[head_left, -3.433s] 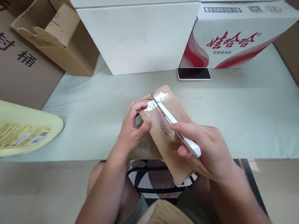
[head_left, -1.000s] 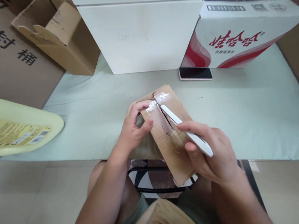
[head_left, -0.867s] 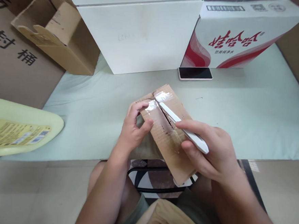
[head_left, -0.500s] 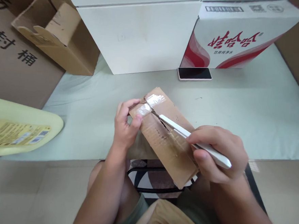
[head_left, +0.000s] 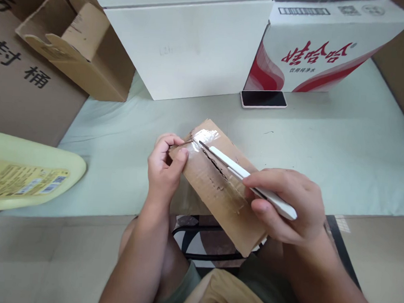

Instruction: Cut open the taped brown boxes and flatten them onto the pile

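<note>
A small brown cardboard box lies slanted over the front edge of the table, a ragged slit running along its upper face and clear tape shining at its far end. My left hand grips that far left corner, thumb on top and fingers around the edge. In my right hand is a white utility knife, held between thumb and fingers. Its blade is out, and the tip is at the tape by the end of the slit. Whether the tip is in the cardboard or just above it I cannot tell.
On the pale green tablecloth a phone lies before a red-and-white carton. Beside that stands a large white box. Brown cartons are at the left, with a yellow bottle in front of them.
The knife in my right hand has moved left and away from me, its tip going from the slit to the tape. My left hand and the box's far end have shifted slightly left.
</note>
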`<state>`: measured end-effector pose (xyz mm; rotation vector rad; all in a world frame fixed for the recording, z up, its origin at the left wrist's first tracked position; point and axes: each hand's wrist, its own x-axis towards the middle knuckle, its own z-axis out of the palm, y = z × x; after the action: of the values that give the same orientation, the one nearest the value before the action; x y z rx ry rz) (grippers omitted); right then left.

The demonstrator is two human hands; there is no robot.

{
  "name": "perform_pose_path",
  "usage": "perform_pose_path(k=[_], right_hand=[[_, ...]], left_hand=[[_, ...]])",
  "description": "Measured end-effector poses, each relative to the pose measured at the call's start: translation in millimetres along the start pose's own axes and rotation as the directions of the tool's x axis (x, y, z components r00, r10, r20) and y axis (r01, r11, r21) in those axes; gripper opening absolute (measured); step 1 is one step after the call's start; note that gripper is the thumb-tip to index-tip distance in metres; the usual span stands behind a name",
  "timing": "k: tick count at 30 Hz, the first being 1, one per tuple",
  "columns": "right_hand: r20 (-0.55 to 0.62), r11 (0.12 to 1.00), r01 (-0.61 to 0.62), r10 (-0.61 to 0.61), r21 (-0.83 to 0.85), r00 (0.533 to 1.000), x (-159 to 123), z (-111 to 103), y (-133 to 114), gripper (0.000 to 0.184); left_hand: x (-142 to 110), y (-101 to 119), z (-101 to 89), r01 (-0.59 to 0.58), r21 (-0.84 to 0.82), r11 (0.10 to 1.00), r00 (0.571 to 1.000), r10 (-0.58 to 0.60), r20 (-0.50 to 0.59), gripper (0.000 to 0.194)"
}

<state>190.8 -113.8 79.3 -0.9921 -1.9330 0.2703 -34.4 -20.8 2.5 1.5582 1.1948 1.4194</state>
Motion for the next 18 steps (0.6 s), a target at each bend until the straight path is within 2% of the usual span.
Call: perform_pose_path(k=[6, 13, 18], right_hand=[[0.069, 0.999, -0.009, 0.012, -0.034, 0.998, 3.2, 0.8, 0.2, 0.011], [0.106, 0.999, -0.041, 0.044, -0.032, 0.993, 4.5, 1.9, -0.4, 0.013], [0.039, 1.0, -0.009, 0.009, -0.006, 0.999, 2.1, 1.2, -0.9, 0.017]], left_hand=[[0.5, 2.3, 0.7, -0.042, 0.043, 0.998, 0.999, 0.042, 0.008, 0.02], [-1.7, 8.4, -0.8, -0.15, 0.207, 0.967, 0.989, 0.145, 0.037, 0.015], [-4.9, 11.8, -1.7, -0.234, 0.323, 0.917, 0.972, 0.222, 0.073, 0.027]])
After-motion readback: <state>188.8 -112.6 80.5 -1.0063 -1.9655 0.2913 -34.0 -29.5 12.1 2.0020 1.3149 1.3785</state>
